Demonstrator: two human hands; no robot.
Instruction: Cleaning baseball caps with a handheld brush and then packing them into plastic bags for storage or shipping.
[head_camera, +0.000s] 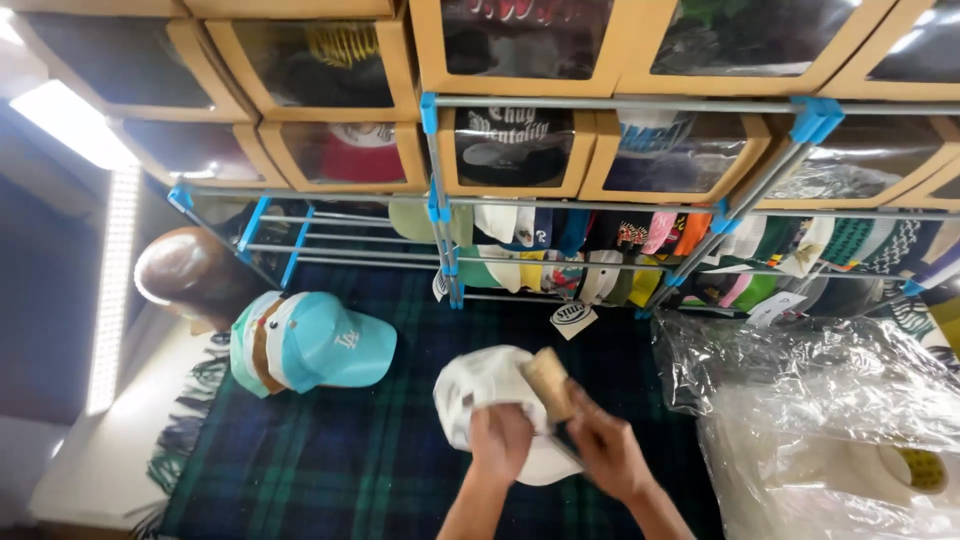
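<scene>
Bright strip light (70, 125) at left, glare on plastic sheet (830, 390), edges bowed by wide lens, hands slightly blurred.

head cam | looks steeply down | near hands | faces shelves (600, 200)

- Turquoise cap (335, 345) stacked with others on dark plaid blanket (330, 460), left.
- Brown dome-shaped form (185, 272) beside them.
- Metal rack (600, 205) holding windowed cardboard boxes (510, 145), caps beneath.
- Clear plastic bags (820, 400), tape roll (915, 470), right.

white cap (487, 392) part-hidden under left hand (500, 440) fingers; brush (549, 383) handle lost inside right hand (608, 452); motion-blurred.
</scene>
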